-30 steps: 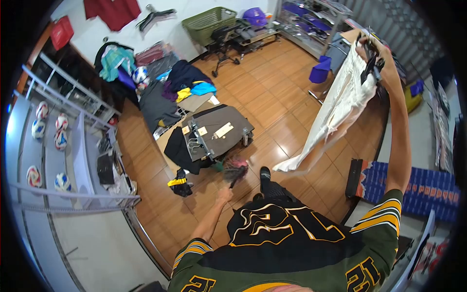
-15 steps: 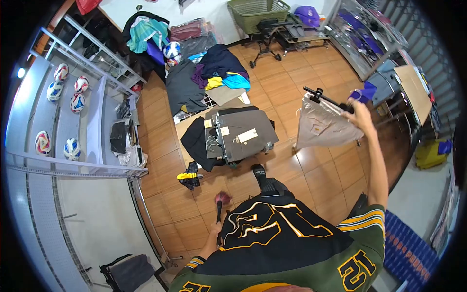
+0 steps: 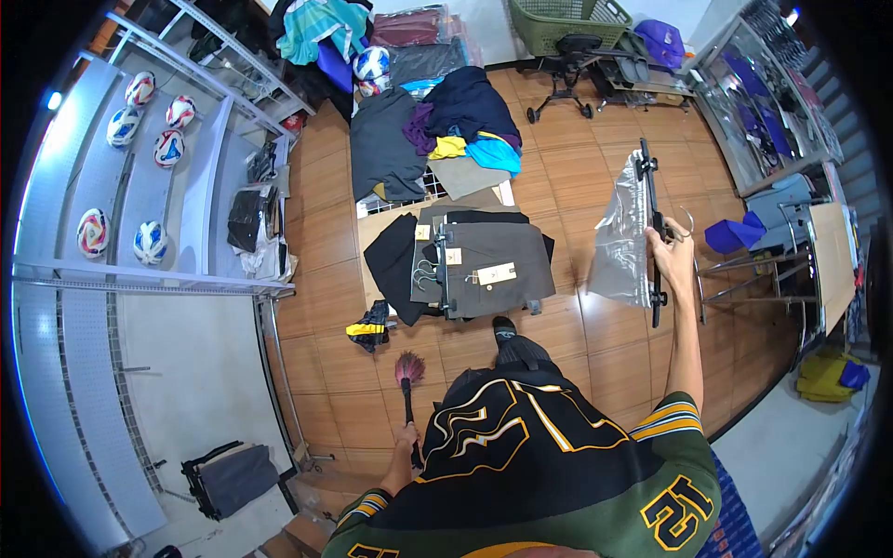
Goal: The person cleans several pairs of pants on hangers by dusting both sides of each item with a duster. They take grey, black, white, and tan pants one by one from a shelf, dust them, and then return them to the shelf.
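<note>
My right hand is closed around the middle of a black clip hanger, whose metal hook sticks out to the right. From its clips hangs a grey garment in clear plastic, held out over the floor to the right. My left hand grips the black handle of a duster with a pinkish-purple feathery head, low beside my body. Nearest ahead lies a stack of folded grey trousers with paper tags and hangers.
A heap of dark clothes lies behind the trousers. Shelves on the left hold several balls. A green basket and a small wheeled stand are at the back. On the right stands a table with a brown board.
The hanger has turned from slanted to nearly lengthwise in my view, and the garment has swung with it. My right hand sits a little lower. The whole view has shifted.
</note>
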{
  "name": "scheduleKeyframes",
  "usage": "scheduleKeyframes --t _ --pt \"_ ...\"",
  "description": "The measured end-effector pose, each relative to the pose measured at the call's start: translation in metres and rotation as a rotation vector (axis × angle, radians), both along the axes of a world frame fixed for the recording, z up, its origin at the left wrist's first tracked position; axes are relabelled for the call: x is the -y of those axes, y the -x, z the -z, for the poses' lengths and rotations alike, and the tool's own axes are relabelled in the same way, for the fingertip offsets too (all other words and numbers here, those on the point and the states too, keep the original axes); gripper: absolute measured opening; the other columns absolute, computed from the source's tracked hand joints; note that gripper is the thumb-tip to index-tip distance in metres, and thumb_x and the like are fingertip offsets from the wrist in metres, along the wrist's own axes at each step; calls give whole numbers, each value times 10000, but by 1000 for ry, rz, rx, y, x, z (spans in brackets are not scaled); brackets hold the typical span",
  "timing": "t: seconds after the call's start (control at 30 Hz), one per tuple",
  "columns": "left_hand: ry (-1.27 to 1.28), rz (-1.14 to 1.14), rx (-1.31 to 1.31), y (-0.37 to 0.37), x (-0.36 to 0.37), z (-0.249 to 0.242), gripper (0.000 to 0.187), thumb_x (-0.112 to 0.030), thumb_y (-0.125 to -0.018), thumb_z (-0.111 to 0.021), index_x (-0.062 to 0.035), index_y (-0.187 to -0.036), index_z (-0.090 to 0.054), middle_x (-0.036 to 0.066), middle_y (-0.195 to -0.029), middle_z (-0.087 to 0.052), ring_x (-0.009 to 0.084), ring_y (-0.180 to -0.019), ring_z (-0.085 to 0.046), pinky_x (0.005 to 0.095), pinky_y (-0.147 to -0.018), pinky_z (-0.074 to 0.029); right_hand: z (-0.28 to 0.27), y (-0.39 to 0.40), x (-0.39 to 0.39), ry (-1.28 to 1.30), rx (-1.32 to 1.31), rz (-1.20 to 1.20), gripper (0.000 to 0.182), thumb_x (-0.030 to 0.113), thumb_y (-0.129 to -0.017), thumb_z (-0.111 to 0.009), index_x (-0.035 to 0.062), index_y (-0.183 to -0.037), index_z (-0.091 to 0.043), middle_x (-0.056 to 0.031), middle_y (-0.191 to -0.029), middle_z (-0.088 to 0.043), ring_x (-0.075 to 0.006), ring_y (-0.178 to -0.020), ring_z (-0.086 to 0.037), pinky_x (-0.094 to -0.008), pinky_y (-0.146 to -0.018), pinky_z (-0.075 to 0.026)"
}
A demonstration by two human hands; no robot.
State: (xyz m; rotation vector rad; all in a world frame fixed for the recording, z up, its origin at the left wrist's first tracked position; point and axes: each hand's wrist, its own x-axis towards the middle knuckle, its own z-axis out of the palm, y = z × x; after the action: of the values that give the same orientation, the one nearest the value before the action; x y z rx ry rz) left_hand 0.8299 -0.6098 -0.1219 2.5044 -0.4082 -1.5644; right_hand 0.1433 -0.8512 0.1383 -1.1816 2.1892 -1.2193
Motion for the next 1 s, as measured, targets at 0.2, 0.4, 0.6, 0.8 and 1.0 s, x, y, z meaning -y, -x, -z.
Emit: scheduleKeyframes --t 0.2,0.4,0.6,0.8,1.0 --pt "-40 40 28 15 -1 4 215 -192 -1041 -428 -34 -1057 -573 66 -695 -545 178 -572 -531 325 -527 -456 10 -9 29 -3 -37 -20 188 118 -841 -718 -43 -919 -661 -27 -683 -594 -80 -613 -504 -273 -552 -419" --pt "-24 97 128 53 11 -50 422 -190 -997 -486 -56 -1393 -543 156 -1141 -688 274 -966 -646 344 -872 -489 126 -67 75 -43 55 -160 255 144 -775 -754 -23 -934 -647 -91 -712 -647 -180 -661 -612 -329 -614 -496" --pt "-22 -31 100 54 -1 -49 357 -171 -1038 -416 -63 -1362 -522 64 -730 -553 161 -595 -530 328 -551 -469 215 -207 122 -372 193 -413 441 200 -698 -811 -23 -995 -573 -103 -754 -641 -218 -729 -658 -354 -682 -537" --pt "-71 -255 16 44 -52 -32 301 -249 -1038 -430 -39 -1231 -526 59 -715 -537 168 -569 -525 341 -514 -469 288 -307 136 -499 272 -621 614 158 -697 -778 -55 -1212 -521 -218 -981 -685 -360 -945 -687 -415 -853 -540" --pt "-38 -309 25 50 -110 -18 354 -269 -1035 -431 -42 -1288 -527 74 -739 -556 170 -581 -534 340 -510 -460 314 -340 125 -568 300 -653 699 181 -721 -734 -56 -1328 -482 -266 -1167 -663 -391 -1108 -645 -393 -980 -507"
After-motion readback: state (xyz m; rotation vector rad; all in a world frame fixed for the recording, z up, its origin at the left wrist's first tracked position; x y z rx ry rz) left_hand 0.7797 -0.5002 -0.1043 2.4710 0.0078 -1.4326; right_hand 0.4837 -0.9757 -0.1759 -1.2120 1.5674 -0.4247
